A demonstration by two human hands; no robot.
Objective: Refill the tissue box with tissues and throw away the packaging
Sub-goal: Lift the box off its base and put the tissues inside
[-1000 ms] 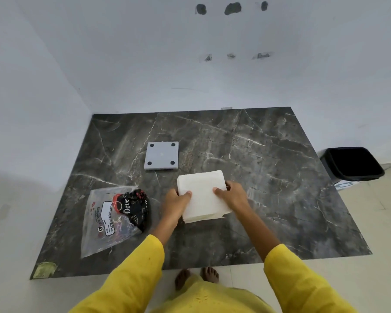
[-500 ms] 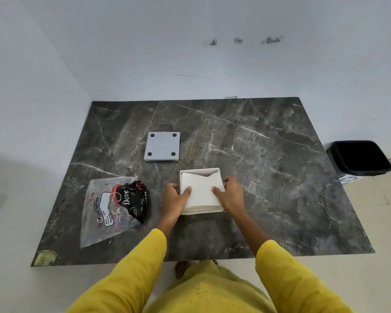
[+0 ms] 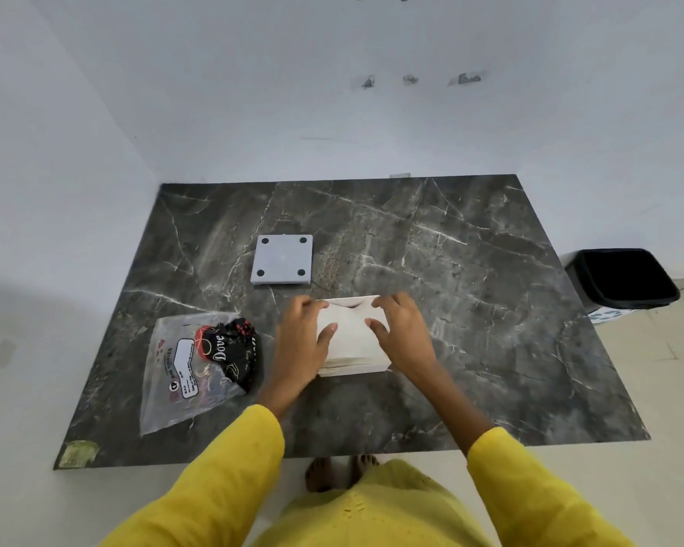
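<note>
A stack of white tissues sits in a white square tissue box on the dark marble table. My left hand holds the stack's left side, fingers curled over the far corner and thumb on top. On the right side, my right hand does the same. The box's grey base plate with black feet lies flat just behind. The clear plastic tissue packaging lies at the left.
A crumpled black Dove wrapper lies on the packaging. A black waste bin stands on the floor past the table's right edge. White walls close in at the left and back. My bare feet show below the near edge.
The tissue stack has gone down from a tilted hold above the table into the box. Both hands moved from its near sides up onto its top and far corners.
</note>
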